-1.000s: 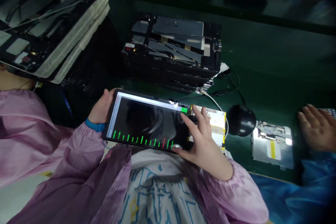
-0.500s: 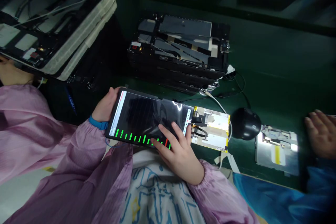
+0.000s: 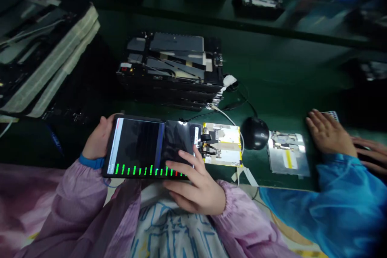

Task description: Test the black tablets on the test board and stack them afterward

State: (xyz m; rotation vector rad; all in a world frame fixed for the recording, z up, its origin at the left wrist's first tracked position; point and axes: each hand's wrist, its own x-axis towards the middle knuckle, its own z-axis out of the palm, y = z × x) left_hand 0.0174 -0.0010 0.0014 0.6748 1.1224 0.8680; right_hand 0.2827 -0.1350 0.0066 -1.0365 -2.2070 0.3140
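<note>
A dark tablet (image 3: 145,147) with a row of green bars along its lower edge is held over my lap at the table's near edge. My left hand (image 3: 98,139) grips its left end, fingers wrapped round the frame. My right hand (image 3: 195,183) lies on the tablet's right lower part, fingers spread flat on the screen. A short cable joins the tablet's right end to a yellow-taped circuit board (image 3: 223,149) lying on the green table.
A stack of opened black devices (image 3: 172,68) stands behind the tablet. More stacked trays (image 3: 45,52) lie at the left. A black round object (image 3: 255,133) and a metal plate (image 3: 287,157) lie to the right, by a blue-sleeved co-worker's hands (image 3: 328,135).
My right hand slid from the tablet's upper right corner down to its lower right part. The view swung right, and the co-worker's hands came further into sight.
</note>
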